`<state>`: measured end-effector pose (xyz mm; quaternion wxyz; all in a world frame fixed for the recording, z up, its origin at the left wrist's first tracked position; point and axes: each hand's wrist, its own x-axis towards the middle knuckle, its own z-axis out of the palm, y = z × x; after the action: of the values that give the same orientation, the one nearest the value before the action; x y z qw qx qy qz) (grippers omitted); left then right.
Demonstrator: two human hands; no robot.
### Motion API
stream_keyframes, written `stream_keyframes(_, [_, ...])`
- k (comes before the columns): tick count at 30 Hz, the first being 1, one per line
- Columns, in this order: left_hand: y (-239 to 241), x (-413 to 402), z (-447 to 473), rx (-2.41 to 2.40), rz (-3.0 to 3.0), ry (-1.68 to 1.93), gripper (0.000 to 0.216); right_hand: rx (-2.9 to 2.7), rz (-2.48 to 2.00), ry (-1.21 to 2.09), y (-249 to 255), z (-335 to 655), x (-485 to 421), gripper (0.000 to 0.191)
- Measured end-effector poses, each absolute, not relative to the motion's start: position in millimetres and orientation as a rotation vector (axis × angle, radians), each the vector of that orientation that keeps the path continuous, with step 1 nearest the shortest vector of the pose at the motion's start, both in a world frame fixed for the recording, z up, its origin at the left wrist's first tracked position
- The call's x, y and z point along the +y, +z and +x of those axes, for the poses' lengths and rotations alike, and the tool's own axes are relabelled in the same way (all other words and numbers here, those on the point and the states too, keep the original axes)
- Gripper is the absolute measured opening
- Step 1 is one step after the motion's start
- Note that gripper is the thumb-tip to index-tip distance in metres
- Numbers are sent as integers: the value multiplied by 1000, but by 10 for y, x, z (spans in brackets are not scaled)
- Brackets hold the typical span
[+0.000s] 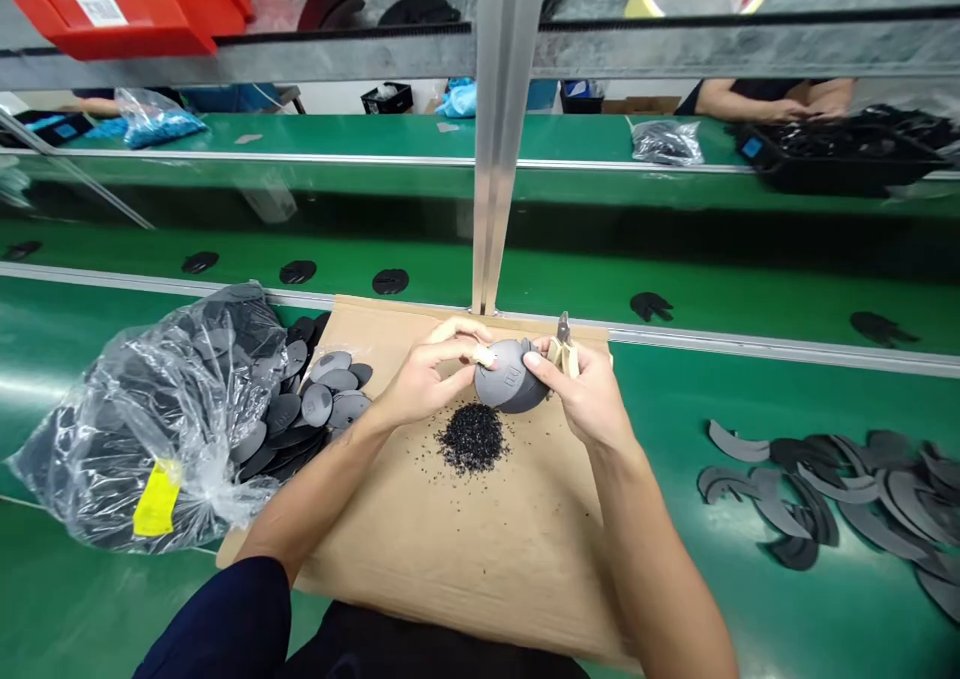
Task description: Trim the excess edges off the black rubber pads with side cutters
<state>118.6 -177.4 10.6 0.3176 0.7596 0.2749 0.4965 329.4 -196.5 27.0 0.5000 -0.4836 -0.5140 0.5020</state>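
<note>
- The grey part [511,379] is a rounded, oval shell of matt plastic with a small square mark on its face. It is held in the air just above the far middle of the cardboard sheet [465,549].
- The left hand [427,374] grasps the part from its left side, thumb and fingers closed on the edge.
- The right hand [589,394] is closed around small cutters [564,344] with pale handles and a metal tip pointing up. Its forefinger also lies on the part.
- Directly under the part, a small heap of black crumbs [472,439] lies on the cardboard, which is brown, flat and slightly rough.
- At the left edge of the cardboard lies a clear, wrinkled plastic bag [150,429] full of similar grey pieces, and some loose pieces [330,399] spill onto the cardboard.
- To the right of the cardboard, thin curved grey strips [840,489] lie in a pile on the glossy green table [750,599].
- Behind the cardboard runs a green conveyor belt [675,269] with dark flat pieces on it, and a metal post [499,129] rises there.
- Far behind the cardboard, to the right, another person's hands [795,109] are at a black tray.
</note>
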Motion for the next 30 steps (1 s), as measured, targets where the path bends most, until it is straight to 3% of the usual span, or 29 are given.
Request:
stream_keyframes(17, [118,-1759,1183,675,2007,1322,23,-1311,-1255,1374,234,3321,-1948,50])
stream_keyframes(30, [145,-1790,1169,678,2011,1304,22,-1352,-1196,1370,312,3307,-1966,48])
